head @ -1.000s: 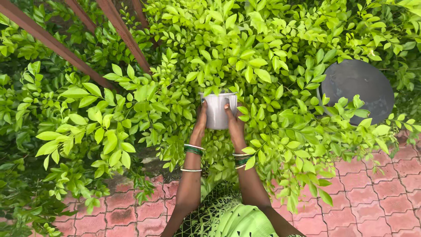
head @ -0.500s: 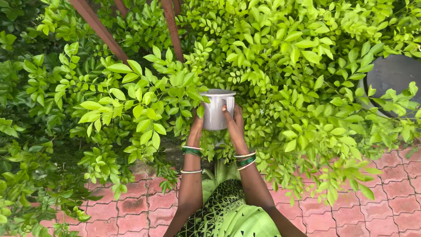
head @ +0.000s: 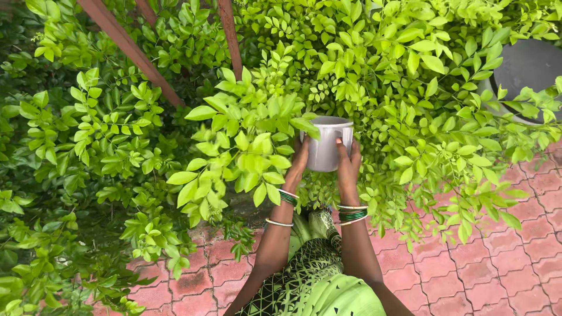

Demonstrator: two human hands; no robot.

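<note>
A white plastic mug [head: 325,146] with a handle on its right side is held up among the leaves of a dense green bush [head: 374,70]. My left hand [head: 298,161] grips the mug's left side and my right hand [head: 349,164] grips its right side near the handle. Both wrists wear green and silver bangles. Leaves partly hide my left hand and the mug's left rim. The mug's inside cannot be seen.
Reddish wooden slats [head: 129,47] run diagonally behind the bush at the upper left. A round dark grey container [head: 530,64] sits at the upper right, partly covered by leaves. Red interlocking paving bricks [head: 503,257] cover the ground below. My green patterned garment [head: 310,281] is at bottom centre.
The view has shifted, so the mug and both hands now sit further right and slightly lower in the frame. Both hands keep the same grip on the mug.
</note>
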